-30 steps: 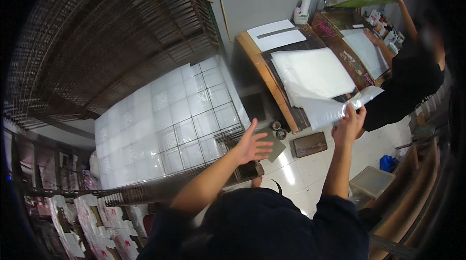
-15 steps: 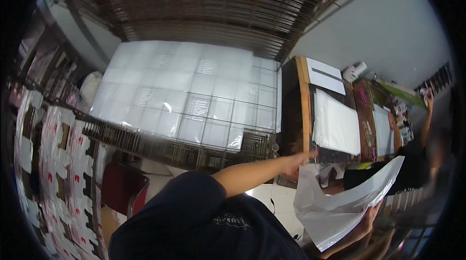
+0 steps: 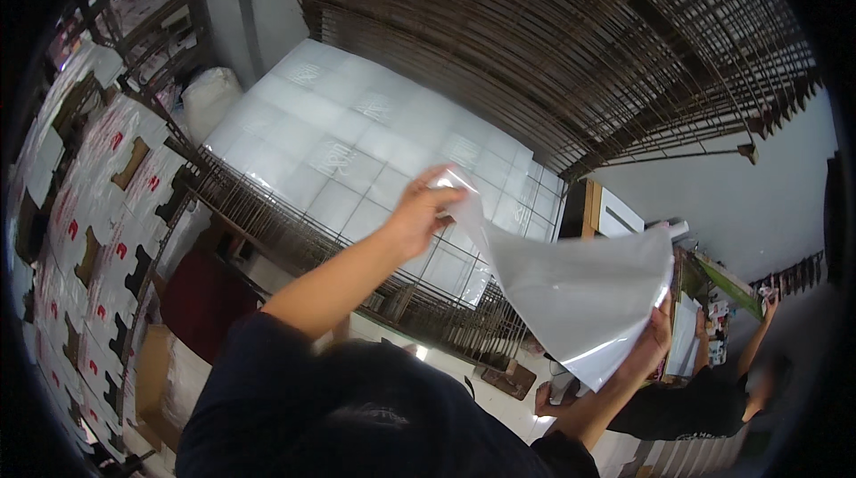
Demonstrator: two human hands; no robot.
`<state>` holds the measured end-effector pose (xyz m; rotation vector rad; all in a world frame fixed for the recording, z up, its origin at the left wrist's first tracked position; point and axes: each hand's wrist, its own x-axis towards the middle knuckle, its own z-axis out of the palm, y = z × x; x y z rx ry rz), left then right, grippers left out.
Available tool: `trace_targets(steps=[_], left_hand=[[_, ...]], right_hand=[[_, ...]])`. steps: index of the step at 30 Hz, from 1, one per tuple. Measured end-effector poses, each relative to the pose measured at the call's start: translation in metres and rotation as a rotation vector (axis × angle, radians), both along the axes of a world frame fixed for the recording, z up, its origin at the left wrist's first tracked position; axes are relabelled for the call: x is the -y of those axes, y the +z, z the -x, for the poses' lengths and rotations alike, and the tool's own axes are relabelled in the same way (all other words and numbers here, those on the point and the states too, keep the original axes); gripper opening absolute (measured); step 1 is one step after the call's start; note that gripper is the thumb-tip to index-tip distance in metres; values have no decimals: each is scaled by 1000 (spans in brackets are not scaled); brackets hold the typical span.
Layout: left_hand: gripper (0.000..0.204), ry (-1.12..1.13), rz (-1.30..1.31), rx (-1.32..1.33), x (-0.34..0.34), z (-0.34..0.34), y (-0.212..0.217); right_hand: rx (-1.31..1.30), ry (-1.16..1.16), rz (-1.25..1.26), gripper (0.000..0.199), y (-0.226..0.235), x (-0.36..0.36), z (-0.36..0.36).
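A translucent white plastic sheet point(image 3: 580, 282) sags between my two hands. My left hand point(image 3: 421, 213) pinches its left corner above the wire rack. My right hand point(image 3: 655, 335) grips the sheet's right edge, its fingers partly behind the plastic. Below and beyond my left hand, several similar sheets with white printed marks point(image 3: 348, 112) lie spread over the wire rack shelf point(image 3: 446, 331). Whether the held sheet is one layer or a bag, I cannot tell.
Many raised wire shelves point(image 3: 535, 41) tilt up at the back. Wrapped cartons point(image 3: 98, 237) are stacked at the left, near a dark red chair point(image 3: 209, 300). A co-worker in dark clothes point(image 3: 687, 407) works at a bench on the right.
My left hand has moved left from the bench and now holds the sheet's left corner over the rack. The sheet is stretched wider, and my view has turned to the right.
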<state>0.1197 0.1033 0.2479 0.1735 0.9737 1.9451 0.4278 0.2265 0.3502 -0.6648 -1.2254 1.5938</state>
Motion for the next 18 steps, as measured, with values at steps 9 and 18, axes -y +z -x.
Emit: trace_targets(steps=[9, 18], left_hand=[[32, 162, 318, -295, 102, 67, -74], [28, 335, 793, -1065, 102, 102, -209]], right_hand=[[390, 16, 20, 33, -150, -64, 67], [986, -1, -9, 31, -277, -90, 121]])
